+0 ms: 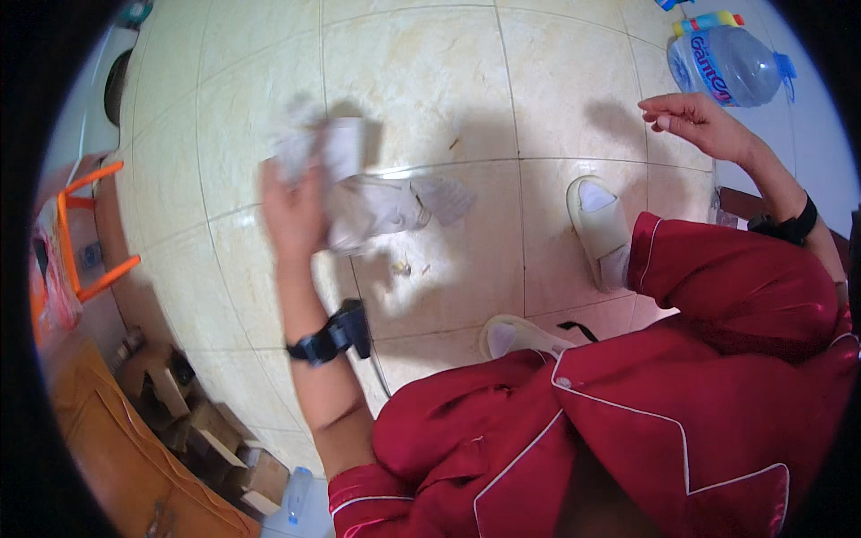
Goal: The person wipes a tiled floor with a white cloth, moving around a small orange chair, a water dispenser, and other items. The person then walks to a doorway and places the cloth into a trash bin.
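On the left of the view, my left hand (294, 202) is blurred over the tiled floor, shut on crumpled whitish material (296, 151). Just beside it are a white boxy item (344, 148) and a crumpled pale plastic bag (383, 208); whether the hand touches them I cannot tell. Small scraps (401, 267) lie on the floor nearer to me, and a thin brown bit (454, 143) lies farther off. My right hand (699, 124) is held at the upper right, holding nothing, its fingers somewhat apart, near a large clear water bottle (733, 66).
My slippered feet (599, 228) stand on the tiles. A yellow bottle (706, 22) lies beyond the water bottle. At left are an orange stool frame (67, 228) and a pink plastic bag (57, 289); cardboard boxes (262, 479) and a small clear bottle (298, 494) are at lower left.
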Tool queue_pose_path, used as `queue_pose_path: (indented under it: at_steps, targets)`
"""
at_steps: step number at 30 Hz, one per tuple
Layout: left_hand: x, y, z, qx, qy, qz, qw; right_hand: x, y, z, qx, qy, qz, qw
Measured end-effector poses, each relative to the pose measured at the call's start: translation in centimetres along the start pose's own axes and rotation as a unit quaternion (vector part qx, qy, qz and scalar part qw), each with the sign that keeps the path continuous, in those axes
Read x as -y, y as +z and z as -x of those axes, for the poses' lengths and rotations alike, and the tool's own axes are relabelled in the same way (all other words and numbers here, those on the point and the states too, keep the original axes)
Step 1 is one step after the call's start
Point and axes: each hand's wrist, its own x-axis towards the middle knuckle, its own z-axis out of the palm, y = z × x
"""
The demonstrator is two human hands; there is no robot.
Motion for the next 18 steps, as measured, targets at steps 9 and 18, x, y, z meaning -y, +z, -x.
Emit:
queue_pose_path:
  at_steps: [9, 18]
  targets:
    - [9.1, -10.6, 13.3, 0.011, -0.11, -0.419, 0.901, 2.6, 1.5, -5.5, 0.084, -0.062, 0.026, 0.994]
    - [19.9, -3.3, 20.3, -0.167, -0.18, -0.403, 0.882, 1.5, 1.5, -6.5, 0.112, -0.013, 0.07, 0.991]
